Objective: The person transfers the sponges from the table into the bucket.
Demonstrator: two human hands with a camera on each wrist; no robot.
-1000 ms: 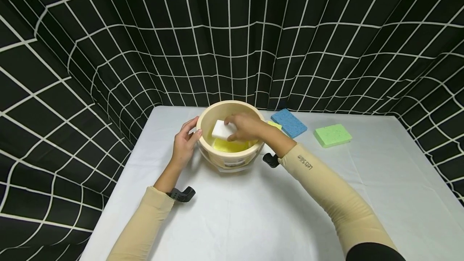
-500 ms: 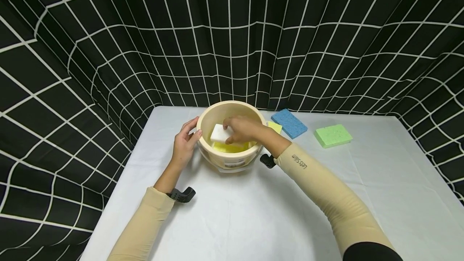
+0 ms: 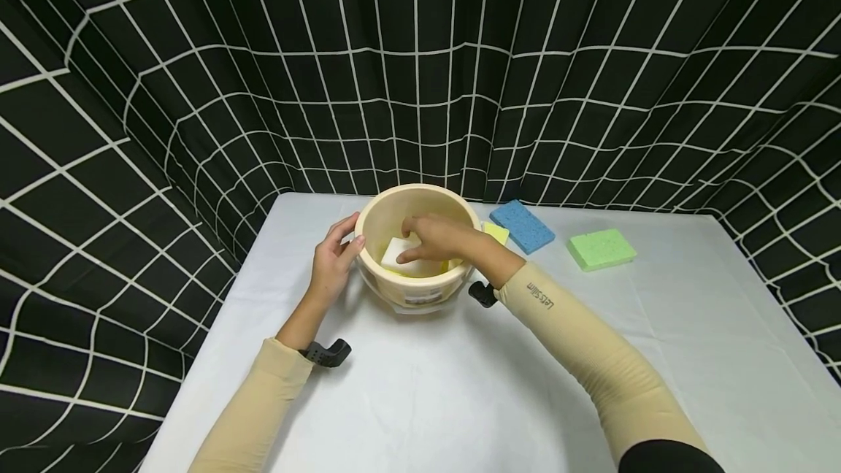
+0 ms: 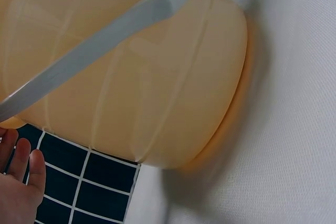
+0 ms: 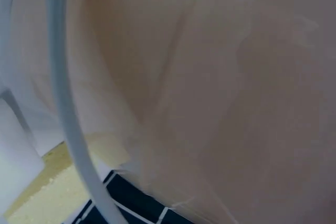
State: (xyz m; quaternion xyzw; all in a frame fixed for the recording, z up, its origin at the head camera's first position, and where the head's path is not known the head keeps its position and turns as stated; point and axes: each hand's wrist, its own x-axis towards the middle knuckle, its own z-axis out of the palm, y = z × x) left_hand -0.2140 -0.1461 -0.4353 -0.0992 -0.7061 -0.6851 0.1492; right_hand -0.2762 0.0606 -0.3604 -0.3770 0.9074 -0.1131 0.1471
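Note:
A cream bucket (image 3: 388,203) stands on the white-covered table. My left hand (image 3: 333,258) rests against its left side, fingers and thumb touching the outside near the rim; in the left wrist view the fingers (image 4: 20,158) look fairly straight. My right hand (image 3: 436,236) reaches inside over the right rim, thumb and forefinger spread apart. Just below it, a white sponge block (image 3: 392,250) lies low in the bucket, partly hidden by the hand. Slivers of yellow show around the block. The right wrist view shows mostly the bucket's outer wall (image 5: 210,87) and its handle (image 5: 64,87).
Partly hidden behind the bucket's right side is a yellow sponge (image 3: 496,231). To its right lie a blue sponge (image 3: 523,226) and a green sponge (image 3: 601,249). A black curtain with a white grid (image 3: 434,71) hangs behind the table.
My right hand has lowered the white sponge block deeper into the bucket and let go of it, its fingers spreading. The block now covers most of the yellow below. My left hand stays at the rim.

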